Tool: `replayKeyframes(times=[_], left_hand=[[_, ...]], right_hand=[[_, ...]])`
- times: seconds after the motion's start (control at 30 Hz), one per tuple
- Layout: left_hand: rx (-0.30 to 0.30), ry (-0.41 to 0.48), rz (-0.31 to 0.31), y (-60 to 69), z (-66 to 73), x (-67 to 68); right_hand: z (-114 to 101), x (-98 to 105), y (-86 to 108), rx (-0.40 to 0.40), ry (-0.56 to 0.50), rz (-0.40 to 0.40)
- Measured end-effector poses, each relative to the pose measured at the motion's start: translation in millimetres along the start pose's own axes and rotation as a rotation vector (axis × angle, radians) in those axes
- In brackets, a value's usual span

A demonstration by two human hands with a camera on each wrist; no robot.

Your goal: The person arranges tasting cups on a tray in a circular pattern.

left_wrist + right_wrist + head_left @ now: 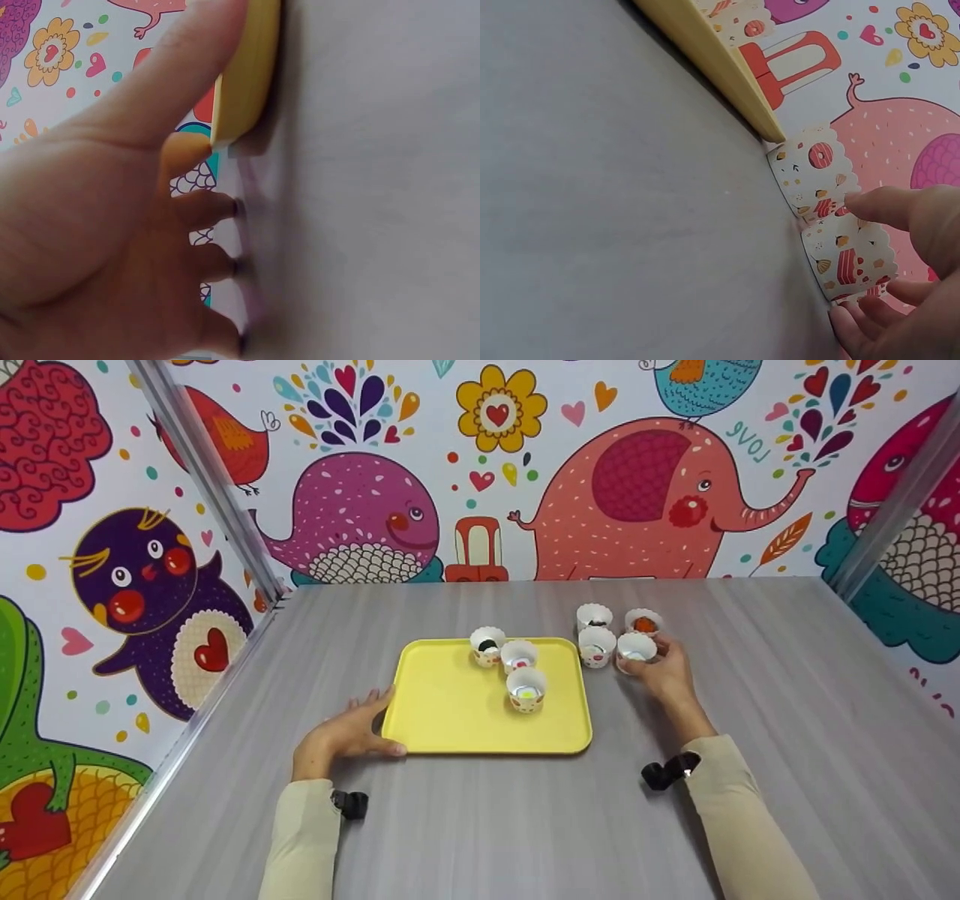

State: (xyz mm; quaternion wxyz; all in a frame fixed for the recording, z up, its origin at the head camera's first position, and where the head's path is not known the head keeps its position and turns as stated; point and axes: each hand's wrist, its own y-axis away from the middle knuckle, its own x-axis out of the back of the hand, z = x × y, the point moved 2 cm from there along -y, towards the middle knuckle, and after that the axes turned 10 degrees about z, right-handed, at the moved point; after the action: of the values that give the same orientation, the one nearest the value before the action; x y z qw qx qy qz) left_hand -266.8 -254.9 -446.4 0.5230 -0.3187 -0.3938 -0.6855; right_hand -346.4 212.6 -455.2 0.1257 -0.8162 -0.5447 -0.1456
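Head view: a smooth yellow tray (450,705), rectangular with rounded corners, is lying on the grey, faintly streaked table (510,817). The left hand (349,733) is bracing its near left corner, fingers spread apart. Toward the tray's right rear, a dark-filled cup (487,646), a pink-bottomed cup (519,655) and a yellow-green-bottomed cup (526,697) are standing upright, all scallop-rimmed. Beyond the tray's right edge, four more are clustering on the table: a rear left cup (595,617), a front left cup (596,648), an orange-filled cup (643,622) and a front right cup (636,645). The right hand (666,671) is clamping this last one between thumb and fingers.

Left wrist view: the thumb is lying against the tray's slanting wall; the other fingers are fanning apart, tips down by the tabletop.

Right wrist view: white, papery cup walls are flaring upward, printed with doughnuts and cake slices; the fingers are curling round the far side.
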Motion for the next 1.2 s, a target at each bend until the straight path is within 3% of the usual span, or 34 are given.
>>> replayKeyframes(times=[0.53,0.9,1.2], left_hand=[[0.019,-0.019,0.005,-2.5,1.2,-2.0],[0.02,-0.021,0.01,1.1,-2.3,3.8],[-0.002,-0.005,0.013,1.2,0.1,-0.5]], right_hand=[[5.8,-1.9,-3.4,-0.116,0.029,0.0],[2.6,-7.7,-3.8,-0.118,0.018,0.001],[-0.5,0.4,-1.5,-0.124,-0.015,0.013]])
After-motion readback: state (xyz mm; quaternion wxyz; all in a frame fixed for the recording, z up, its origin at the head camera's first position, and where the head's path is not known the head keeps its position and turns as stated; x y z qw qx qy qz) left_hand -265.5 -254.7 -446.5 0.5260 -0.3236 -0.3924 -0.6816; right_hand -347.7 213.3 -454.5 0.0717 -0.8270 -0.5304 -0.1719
